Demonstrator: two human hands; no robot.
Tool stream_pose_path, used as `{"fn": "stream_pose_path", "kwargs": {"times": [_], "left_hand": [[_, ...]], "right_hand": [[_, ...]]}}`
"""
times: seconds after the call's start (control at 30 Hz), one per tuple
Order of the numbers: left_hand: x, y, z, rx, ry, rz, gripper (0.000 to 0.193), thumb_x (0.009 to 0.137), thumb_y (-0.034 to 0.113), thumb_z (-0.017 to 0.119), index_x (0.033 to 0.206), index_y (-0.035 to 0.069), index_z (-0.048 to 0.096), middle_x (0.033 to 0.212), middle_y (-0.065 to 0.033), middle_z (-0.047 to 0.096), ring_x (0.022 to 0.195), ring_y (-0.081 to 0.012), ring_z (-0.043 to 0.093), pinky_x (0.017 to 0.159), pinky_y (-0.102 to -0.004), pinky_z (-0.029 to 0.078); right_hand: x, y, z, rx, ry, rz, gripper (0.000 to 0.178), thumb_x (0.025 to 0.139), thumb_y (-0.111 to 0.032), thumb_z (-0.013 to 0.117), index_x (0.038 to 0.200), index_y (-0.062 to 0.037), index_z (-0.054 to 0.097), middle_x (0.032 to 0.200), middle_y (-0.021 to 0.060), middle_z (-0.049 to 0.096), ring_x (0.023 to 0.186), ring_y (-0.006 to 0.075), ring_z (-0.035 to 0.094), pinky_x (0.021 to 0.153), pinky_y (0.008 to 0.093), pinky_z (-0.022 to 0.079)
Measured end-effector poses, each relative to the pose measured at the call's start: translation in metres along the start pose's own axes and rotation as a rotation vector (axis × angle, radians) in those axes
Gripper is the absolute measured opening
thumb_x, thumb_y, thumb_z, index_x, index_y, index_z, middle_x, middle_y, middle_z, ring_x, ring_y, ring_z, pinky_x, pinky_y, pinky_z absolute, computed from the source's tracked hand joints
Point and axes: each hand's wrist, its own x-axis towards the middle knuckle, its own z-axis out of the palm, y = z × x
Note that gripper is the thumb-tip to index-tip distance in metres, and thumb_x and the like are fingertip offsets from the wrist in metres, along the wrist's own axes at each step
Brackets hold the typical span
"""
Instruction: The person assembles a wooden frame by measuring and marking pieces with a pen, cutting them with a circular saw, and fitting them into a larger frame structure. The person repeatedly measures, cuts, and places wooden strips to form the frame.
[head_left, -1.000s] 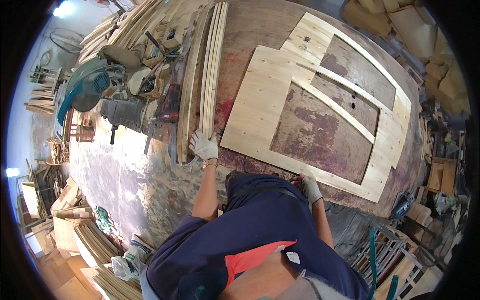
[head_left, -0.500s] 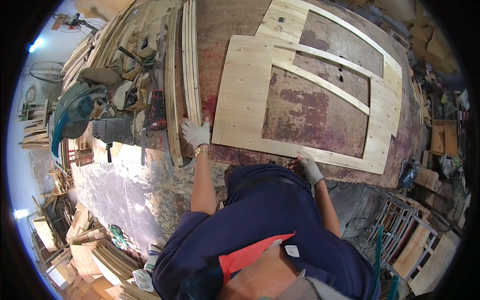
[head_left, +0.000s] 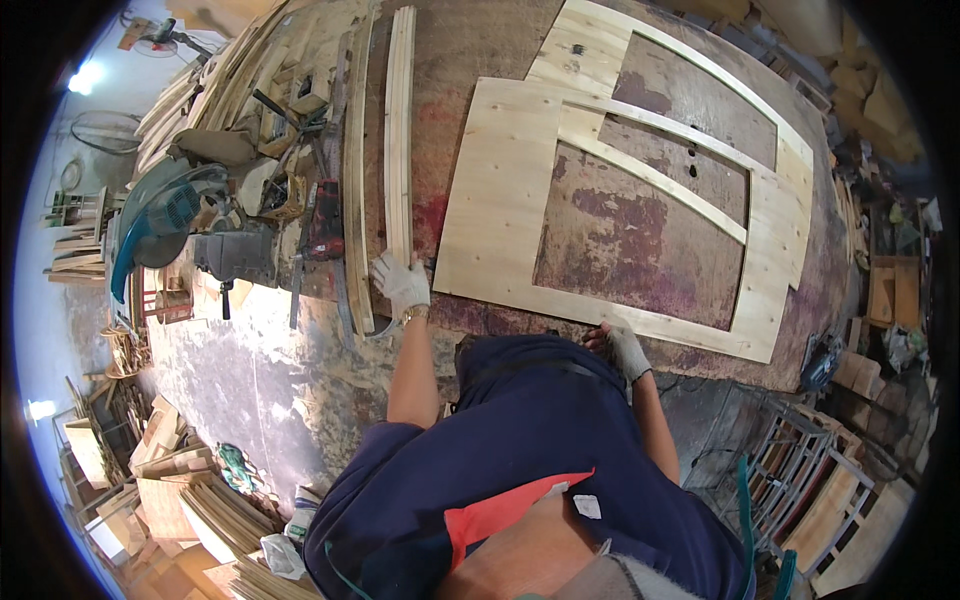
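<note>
My left hand (head_left: 402, 284), in a pale glove with bare fingertips, grips the near end of several long, narrow wooden strips (head_left: 399, 130). The strips lie side by side on the worn workbench (head_left: 450, 40), pointing away from me. To their right lies a flat plywood frame (head_left: 497, 190) with a large opening and a curved crosspiece; its near edge is close to my right hand. A second, similar plywood frame (head_left: 790, 170) lies partly beneath it. My right hand (head_left: 625, 353), also gloved, has its fingers curled at the bench edge; what they hold, if anything, is hidden.
Left of the strips stand another long board (head_left: 358, 200), a red and black power tool (head_left: 324, 220) and a teal-guarded saw (head_left: 160, 215). Wood offcuts (head_left: 165, 440) pile up at lower left. A metal rack (head_left: 800, 450) stands at lower right, by a dark tool (head_left: 822, 362) on the bench corner.
The strips have come closer together and shifted right and slightly toward me, widening the gap to the long board. My left hand has moved with them. My right hand has barely moved.
</note>
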Motion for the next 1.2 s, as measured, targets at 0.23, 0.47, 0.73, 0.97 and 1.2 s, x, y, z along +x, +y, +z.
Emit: {"fn": "stream_pose_path", "kwargs": {"times": [0.23, 0.47, 0.73, 0.97, 1.2], "left_hand": [[-0.044, -0.046, -0.023, -0.019, -0.161, -0.004, 0.075, 0.099, 0.057, 0.064, 0.146, 0.001, 0.051, 0.153, -0.0274, 0.048, 0.143, -0.0465, 0.045, 0.119, -0.0566, 0.038], [-0.05, -0.047, -0.018, 0.014, 0.031, 0.078, 0.066, 0.098, 0.054, 0.068, 0.136, 0.002, 0.056, 0.13, -0.0229, 0.058, 0.127, -0.044, 0.054, 0.11, -0.0555, 0.045], [-0.048, -0.045, -0.016, 0.034, 0.053, 0.062, 0.066, 0.098, 0.056, 0.066, 0.137, 0.003, 0.056, 0.125, -0.0226, 0.06, 0.128, -0.0435, 0.054, 0.11, -0.0544, 0.046], [-0.049, -0.043, -0.017, 0.059, -0.082, 0.053, 0.081, 0.1, 0.062, 0.059, 0.146, -0.003, 0.048, 0.145, -0.029, 0.052, 0.141, -0.0474, 0.044, 0.121, -0.0562, 0.035], [-0.045, -0.052, -0.015, 0.089, -0.073, 0.112, 0.086, 0.1, 0.066, 0.056, 0.146, -0.006, 0.048, 0.145, -0.031, 0.053, 0.14, -0.0466, 0.045, 0.12, -0.0548, 0.036]], "right_hand": [[0.003, 0.001, -0.003, 0.036, -0.043, 0.016, 0.045, 0.11, -0.039, 0.058, 0.106, 0.0041, 0.069, 0.09, 0.0166, 0.077, 0.077, 0.0262, 0.075, 0.073, 0.0379, 0.061], [0.002, -0.001, -0.005, 0.049, -0.042, 0.082, 0.046, 0.11, -0.042, 0.058, 0.11, 0.0028, 0.071, 0.091, 0.0136, 0.078, 0.077, 0.0235, 0.074, 0.072, 0.0357, 0.059], [0.002, 0.0, -0.006, 0.067, -0.059, 0.046, 0.046, 0.11, -0.039, 0.059, 0.11, 0.0051, 0.069, 0.093, 0.0168, 0.076, 0.08, 0.0272, 0.075, 0.076, 0.0395, 0.062], [0.008, 0.011, -0.007, 0.216, -0.104, -0.047, 0.042, 0.107, -0.038, 0.064, 0.104, 0.0026, 0.073, 0.091, 0.0145, 0.077, 0.08, 0.0256, 0.076, 0.072, 0.0373, 0.062], [-0.005, -0.001, -0.005, 0.035, -0.111, -0.034, 0.043, 0.11, -0.036, 0.057, 0.104, 0.0035, 0.073, 0.088, 0.0147, 0.077, 0.072, 0.023, 0.076, 0.068, 0.0357, 0.062]]}}
